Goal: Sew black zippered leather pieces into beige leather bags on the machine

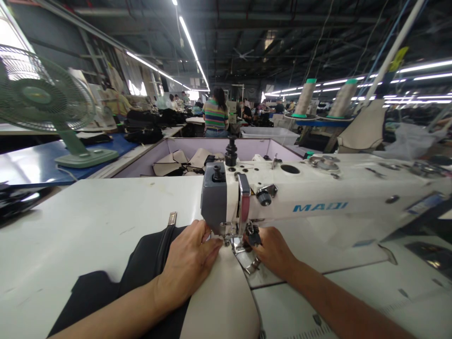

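Note:
A white sewing machine (318,193) stands before me, its presser foot (237,244) down near a beige and black fabric piece (221,296). My left hand (190,256) is closed on this piece just left of the needle area, thumb and fingers pinched together. Black fabric with a zipper (172,219) lies under and left of that hand. My right hand (273,249) is beside the needle area on the right, fingers curled behind a metal guide (253,266). Its fingertips are hidden, and what they hold cannot be made out.
A lilac-walled bin (141,162) behind the table holds beige and black pieces. A green fan (86,157) stands on a blue table at left. Thread cones (305,99) rise at back right. A person in a striped top (215,115) is farther off.

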### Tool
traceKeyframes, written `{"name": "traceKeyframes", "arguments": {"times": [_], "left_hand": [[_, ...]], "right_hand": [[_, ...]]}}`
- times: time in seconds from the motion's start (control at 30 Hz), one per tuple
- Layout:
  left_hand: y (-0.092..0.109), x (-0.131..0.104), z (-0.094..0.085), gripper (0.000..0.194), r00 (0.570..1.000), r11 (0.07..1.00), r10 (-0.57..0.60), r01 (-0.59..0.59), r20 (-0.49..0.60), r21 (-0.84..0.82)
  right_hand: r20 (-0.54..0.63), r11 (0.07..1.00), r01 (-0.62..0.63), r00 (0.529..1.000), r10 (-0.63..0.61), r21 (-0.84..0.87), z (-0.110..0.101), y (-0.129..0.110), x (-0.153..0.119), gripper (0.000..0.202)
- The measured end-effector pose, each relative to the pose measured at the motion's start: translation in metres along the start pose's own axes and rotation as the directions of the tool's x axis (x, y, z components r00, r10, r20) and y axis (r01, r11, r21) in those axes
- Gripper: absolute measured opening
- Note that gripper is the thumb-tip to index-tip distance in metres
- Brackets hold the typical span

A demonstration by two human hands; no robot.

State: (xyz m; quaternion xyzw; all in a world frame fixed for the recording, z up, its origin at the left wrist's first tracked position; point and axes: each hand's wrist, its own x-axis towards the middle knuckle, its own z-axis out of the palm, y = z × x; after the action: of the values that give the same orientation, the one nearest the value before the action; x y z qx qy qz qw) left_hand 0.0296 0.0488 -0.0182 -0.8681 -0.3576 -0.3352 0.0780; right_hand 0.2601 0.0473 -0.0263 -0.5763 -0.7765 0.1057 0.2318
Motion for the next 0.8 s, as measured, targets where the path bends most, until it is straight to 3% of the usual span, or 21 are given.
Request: {"name": "traceKeyframes", "arguments": {"times": [0.37,0.6,0.8], "left_hand": [[0.0,0.002,0.005,0.02,0.999,0.998,-0.027,0.024,0.041,0.055],[-0.001,0.004,0.006,0.021,0.99,0.995,-0.102,0.1,0.093,0.027],[-0.004,0.004,0.009,0.019,0.983,0.992,-0.126,0.126,0.13,0.007]], "right_hand": [[-0.035,0.995,-0.074,0.996,0.077,0.07,0.0,-0.007,-0.001,0.029],[0.052,0.876,-0.269,0.961,0.271,0.402,0.008,-0.024,0.0,0.025],[0.015,0.89,-0.281,0.955,0.296,0.36,0.014,-0.032,0.0,0.016]]}}
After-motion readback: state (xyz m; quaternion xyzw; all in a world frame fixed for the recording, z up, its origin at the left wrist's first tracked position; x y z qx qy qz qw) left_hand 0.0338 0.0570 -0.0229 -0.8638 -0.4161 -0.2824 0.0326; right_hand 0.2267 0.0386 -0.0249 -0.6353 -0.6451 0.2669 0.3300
